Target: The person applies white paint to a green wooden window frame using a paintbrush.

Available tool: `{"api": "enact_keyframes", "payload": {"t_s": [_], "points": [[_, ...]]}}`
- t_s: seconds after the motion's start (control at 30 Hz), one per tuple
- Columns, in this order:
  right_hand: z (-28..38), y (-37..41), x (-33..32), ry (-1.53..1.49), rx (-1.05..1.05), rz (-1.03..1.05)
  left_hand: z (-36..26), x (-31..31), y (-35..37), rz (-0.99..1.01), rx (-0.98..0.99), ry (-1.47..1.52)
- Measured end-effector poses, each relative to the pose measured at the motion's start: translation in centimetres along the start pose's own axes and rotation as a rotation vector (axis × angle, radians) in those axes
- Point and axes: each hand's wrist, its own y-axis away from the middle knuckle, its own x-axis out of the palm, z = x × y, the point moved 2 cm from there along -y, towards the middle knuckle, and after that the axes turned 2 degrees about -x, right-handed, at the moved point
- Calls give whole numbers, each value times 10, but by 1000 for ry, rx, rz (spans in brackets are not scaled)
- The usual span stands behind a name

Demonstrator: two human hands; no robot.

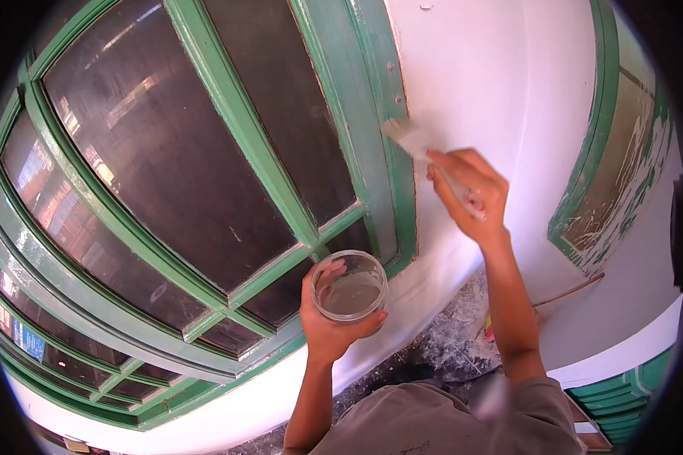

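A cup (pixel 349 288) of grey filler is gripped in the left hand (pixel 328 324), below the frame's (pixel 387 182) lower right corner. A scraper (pixel 408 138) is clasped in the right hand (pixel 469 193), its blade laid against the frame's right edge, beside the wall (pixel 508 76).

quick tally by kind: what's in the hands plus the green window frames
clear cup, in the left hand: 1
flat-bladed tool, in the right hand: 1
green window frames: 2
total: 4
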Motion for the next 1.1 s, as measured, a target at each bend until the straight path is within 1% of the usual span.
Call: {"api": "enact_keyframes", "payload": {"t_s": [0.17,0.27,0.37,0.47,0.57,0.6,0.73,0.83,0.93,1.03,1.1], "points": [[-11,69,14,21,67,128,4,-3,1,-5,-3,0],[-12,87,8,-19,161,322,4,-4,1,-3,10,-19],[-8,76,-2,-10,201,499,4,-5,1,18,34,-35],[-2,46,-7,49,142,651,4,-5,3,16,35,-26],[2,7,-4,97,13,723,1,-5,5,12,44,-10],[6,-5,-5,134,-1,732,1,-6,5,10,49,-8],[17,-36,-16,157,-114,657,1,-11,5,-2,61,-15],[25,-41,-21,167,-184,417,3,-12,4,-14,44,-6],[18,-31,-15,182,-287,295,4,-11,4,-6,42,-29],[1,0,-8,248,-258,377,1,-11,4,-6,31,3],[-10,26,-6,238,-230,424,2,-13,3,-12,28,10]]}}
